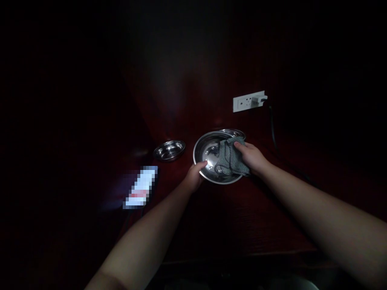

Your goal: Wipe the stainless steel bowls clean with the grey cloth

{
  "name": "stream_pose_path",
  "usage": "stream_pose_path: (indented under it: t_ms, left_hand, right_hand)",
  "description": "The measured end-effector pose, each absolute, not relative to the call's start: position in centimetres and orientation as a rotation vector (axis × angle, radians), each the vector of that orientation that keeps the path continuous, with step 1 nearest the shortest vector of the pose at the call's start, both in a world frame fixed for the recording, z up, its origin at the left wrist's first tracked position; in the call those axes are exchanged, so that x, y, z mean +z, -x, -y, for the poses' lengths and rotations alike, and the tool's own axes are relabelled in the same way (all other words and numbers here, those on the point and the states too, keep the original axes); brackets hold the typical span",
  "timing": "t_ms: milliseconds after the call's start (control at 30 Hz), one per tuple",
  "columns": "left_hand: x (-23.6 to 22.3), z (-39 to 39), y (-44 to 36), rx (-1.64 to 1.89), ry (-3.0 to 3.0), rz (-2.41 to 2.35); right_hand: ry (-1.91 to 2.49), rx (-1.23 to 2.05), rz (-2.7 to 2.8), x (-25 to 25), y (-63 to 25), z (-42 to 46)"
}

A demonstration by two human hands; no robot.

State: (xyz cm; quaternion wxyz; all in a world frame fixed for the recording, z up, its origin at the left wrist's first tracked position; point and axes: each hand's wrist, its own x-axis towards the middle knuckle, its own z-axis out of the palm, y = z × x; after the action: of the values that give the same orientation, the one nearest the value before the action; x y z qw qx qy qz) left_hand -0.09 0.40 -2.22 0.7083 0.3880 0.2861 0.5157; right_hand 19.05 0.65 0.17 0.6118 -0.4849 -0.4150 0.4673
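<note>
A shiny metal bowl (208, 147) is held tilted above the dark red table, its inside facing me. My left hand (195, 176) grips its lower left rim, thumb over the edge and the other fingers hidden beneath. My right hand (249, 156) is closed on a grey-green cloth (231, 157), which drapes over the right rim and into the bowl. The right thumb presses on the cloth; the fingers behind it are hidden. Behind this bowl another metal dish (237, 133) shows only part of its rim. To the left stands a smaller metal bowl (169, 151).
A lit, blurred-out screen (141, 187) lies left of my left forearm. On the wall at the back right is a white socket plate (242, 104) with a plug in it, and a dark cable (273, 129) hangs down. The table's front edge (236, 257) shows faintly; surroundings are very dark.
</note>
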Motion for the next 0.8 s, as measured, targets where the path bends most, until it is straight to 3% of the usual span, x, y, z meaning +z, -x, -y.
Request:
stream_pose_path:
  t_ms: [800]
  left_hand:
    - [-2.2, -0.6, 1.2, 0.912, -0.964, -0.604]
  right_hand:
    - [1.193, 1.178, 0.996, 1.3, -19.4, 0.3]
